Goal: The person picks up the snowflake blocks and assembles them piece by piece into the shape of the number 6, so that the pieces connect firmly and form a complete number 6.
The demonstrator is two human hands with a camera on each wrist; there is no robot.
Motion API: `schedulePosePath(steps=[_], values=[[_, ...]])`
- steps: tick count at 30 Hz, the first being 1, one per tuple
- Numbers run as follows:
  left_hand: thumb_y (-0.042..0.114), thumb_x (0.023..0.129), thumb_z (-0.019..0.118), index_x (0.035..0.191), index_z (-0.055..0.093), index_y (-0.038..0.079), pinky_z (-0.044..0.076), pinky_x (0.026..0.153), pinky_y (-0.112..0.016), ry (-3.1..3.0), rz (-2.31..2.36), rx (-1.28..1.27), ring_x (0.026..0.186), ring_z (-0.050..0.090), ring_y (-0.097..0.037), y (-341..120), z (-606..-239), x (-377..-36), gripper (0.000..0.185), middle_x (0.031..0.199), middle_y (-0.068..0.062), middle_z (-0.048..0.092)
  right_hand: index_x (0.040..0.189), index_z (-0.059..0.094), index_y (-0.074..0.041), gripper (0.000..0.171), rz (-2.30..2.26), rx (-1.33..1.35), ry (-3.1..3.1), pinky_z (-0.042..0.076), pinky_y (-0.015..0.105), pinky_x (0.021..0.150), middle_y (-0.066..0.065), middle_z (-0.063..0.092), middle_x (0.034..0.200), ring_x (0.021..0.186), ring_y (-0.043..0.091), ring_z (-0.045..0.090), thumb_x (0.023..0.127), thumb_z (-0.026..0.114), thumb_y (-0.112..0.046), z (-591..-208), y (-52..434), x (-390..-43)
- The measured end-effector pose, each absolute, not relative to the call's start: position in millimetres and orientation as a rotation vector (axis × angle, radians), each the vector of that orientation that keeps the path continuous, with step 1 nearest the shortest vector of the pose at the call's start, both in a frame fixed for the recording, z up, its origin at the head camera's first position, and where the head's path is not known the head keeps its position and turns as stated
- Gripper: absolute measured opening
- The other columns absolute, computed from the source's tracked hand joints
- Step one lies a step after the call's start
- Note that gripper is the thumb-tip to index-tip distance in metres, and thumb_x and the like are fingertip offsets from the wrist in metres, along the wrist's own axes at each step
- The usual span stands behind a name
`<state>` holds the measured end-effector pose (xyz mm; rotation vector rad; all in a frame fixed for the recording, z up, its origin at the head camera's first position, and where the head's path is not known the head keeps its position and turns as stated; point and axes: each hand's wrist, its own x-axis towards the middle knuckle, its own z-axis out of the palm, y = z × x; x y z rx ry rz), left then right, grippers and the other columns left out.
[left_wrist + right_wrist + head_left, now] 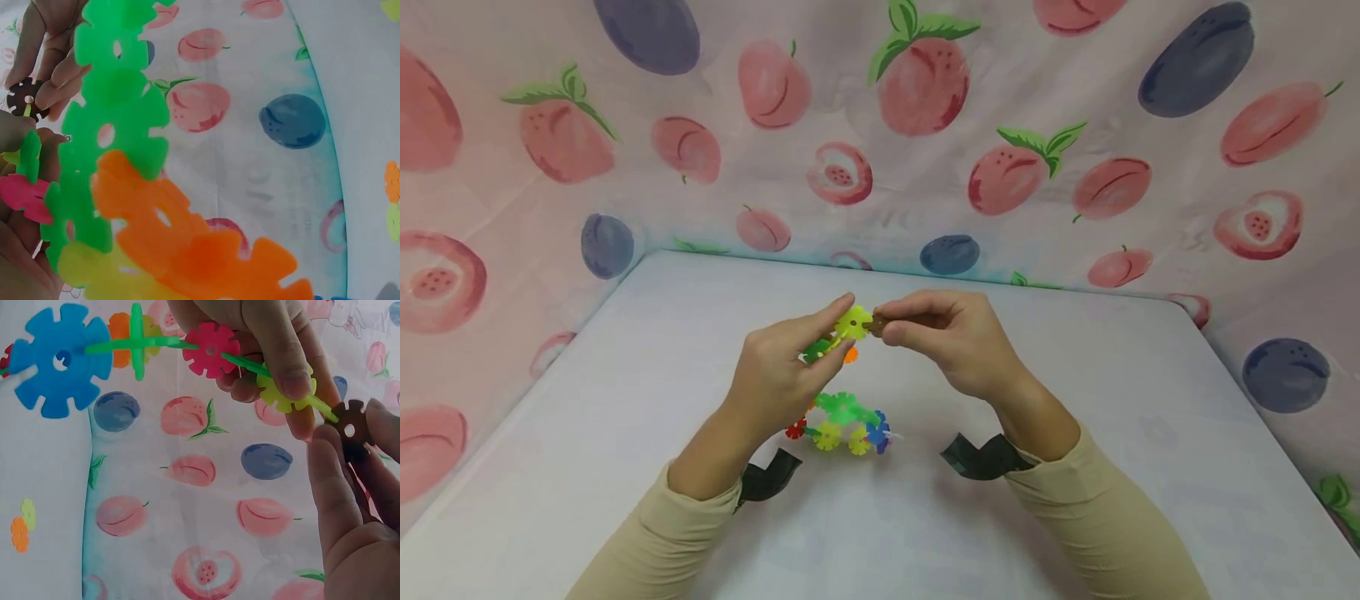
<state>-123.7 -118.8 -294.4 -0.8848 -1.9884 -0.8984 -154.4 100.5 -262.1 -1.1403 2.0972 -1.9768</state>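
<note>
A chain of notched plastic snowflake discs in several colours hangs from my left hand [782, 358], with a green stretch [842, 407] and a blue disc [877, 433] low in the head view. My left thumb and fingers pinch its yellow disc [284, 390], beside a pink disc [211, 350]. My right hand [951, 337] pinches a brown disc [351, 428] between thumb and fingers. In the right wrist view, a thin yellow-green disc seen edge-on meets the brown disc's rim. Large green discs [115, 128] and orange discs [206, 244] of the chain fill the left wrist view's foreground.
A white tabletop [1075, 375] spreads beneath both hands. Fruit-printed cloth [880, 217] rises behind it and at the sides. An orange disc [19, 534] and a yellow-green disc [28, 514] lie on the white surface. Black straps [981, 458] stick out near both wrists.
</note>
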Motion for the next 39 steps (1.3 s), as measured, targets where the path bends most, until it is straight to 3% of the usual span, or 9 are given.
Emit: schedulePosePath(steps=[10, 13, 17, 20, 23, 27, 31, 39], values=[[-0.009, 0.075, 0.081, 0.122, 0.066, -0.010, 0.058, 0.058, -0.034, -1.987, -0.914, -0.894, 0.077, 0.073, -0.028, -120.6, -295.8, -125.4, 0.050, 0.098, -0.020, 0.074, 0.111, 0.067, 0.016, 0.024, -1.972, -1.159, 2.087, 0.055, 0.041, 0.088, 0.022, 0.071, 0.108, 0.098, 0.022, 0.072, 0.087, 0.069, 0.011, -264.0, 98.2, -158.0], [-0.008, 0.077, 0.080, 0.124, 0.065, -0.009, 0.054, 0.054, -0.029, -2.016, -0.952, -0.865, 0.076, 0.071, -0.026, -121.7, -295.4, -125.2, 0.049, 0.099, -0.018, 0.073, 0.111, 0.065, 0.017, 0.026, -2.016, -1.185, 2.038, 0.055, 0.041, 0.088, 0.021, 0.071, 0.108, 0.098, 0.021, 0.071, 0.089, 0.071, 0.005, -266.8, 95.8, -160.1], [-0.004, 0.080, 0.079, 0.126, 0.064, -0.005, 0.055, 0.058, -0.029, -2.071, -1.024, -0.805, 0.078, 0.070, -0.023, -124.7, -293.4, -124.1, 0.048, 0.100, -0.015, 0.073, 0.116, 0.061, 0.018, 0.042, -2.054, -1.212, 1.983, 0.055, 0.041, 0.088, 0.020, 0.069, 0.111, 0.100, 0.020, 0.070, 0.091, 0.075, -0.013, -271.5, 92.5, -164.4], [-0.003, 0.083, 0.078, 0.127, 0.061, -0.002, 0.057, 0.060, -0.032, -2.118, -1.074, -0.746, 0.081, 0.071, -0.022, -128.5, -291.9, -123.6, 0.048, 0.100, -0.013, 0.074, 0.121, 0.060, 0.015, 0.040, -2.012, -1.159, 2.069, 0.055, 0.040, 0.088, 0.019, 0.067, 0.115, 0.102, 0.026, 0.069, 0.094, 0.071, -0.013, -278.9, 92.1, -172.0], [-0.002, 0.085, 0.075, 0.128, 0.059, 0.000, 0.059, 0.066, -0.037, -2.165, -1.103, -0.695, 0.082, 0.072, -0.023, -133.6, -290.3, -123.3, 0.046, 0.099, -0.013, 0.074, 0.124, 0.063, 0.007, 0.031, -1.837, -1.022, 2.269, 0.055, 0.038, 0.087, 0.014, 0.067, 0.117, 0.104, 0.028, 0.066, 0.097, 0.066, -0.009, -294.8, 91.0, -186.6], [-0.003, 0.086, 0.072, 0.129, 0.057, 0.002, 0.059, 0.074, -0.044, -2.217, -1.097, -0.677, 0.079, 0.071, -0.023, -140.4, -288.3, -122.6, 0.046, 0.093, -0.012, 0.073, 0.130, 0.064, -0.004, 0.037, -1.373, -0.862, 2.521, 0.053, 0.039, 0.091, 0.007, 0.067, 0.123, 0.110, 0.023, 0.063, 0.098, 0.066, -0.023, -326.7, 83.1, -208.7], [-0.002, 0.086, 0.072, 0.130, 0.060, 0.003, 0.058, 0.070, -0.040, -2.229, -1.064, -0.695, 0.075, 0.068, -0.018, -143.6, -286.3, -122.6, 0.046, 0.094, -0.010, 0.072, 0.137, 0.060, -0.009, 0.046, -1.020, -0.796, 2.570, 0.050, 0.042, 0.097, 0.005, 0.063, 0.132, 0.119, 0.024, 0.057, 0.097, 0.066, -0.030, -354.4, 72.2, -224.0], [-0.001, 0.085, 0.073, 0.129, 0.062, 0.002, 0.057, 0.067, -0.036, -2.203, -1.048, -0.725, 0.072, 0.064, -0.014, -144.2, -286.5, -123.0, 0.045, 0.097, -0.008, 0.071, 0.141, 0.058, -0.015, 0.047, -0.796, -0.739, 2.524, 0.043, 0.042, 0.105, 0.002, 0.059, 0.137, 0.123, 0.024, 0.055, 0.097, 0.068, -0.028, -375.9, 58.7, -236.5]])
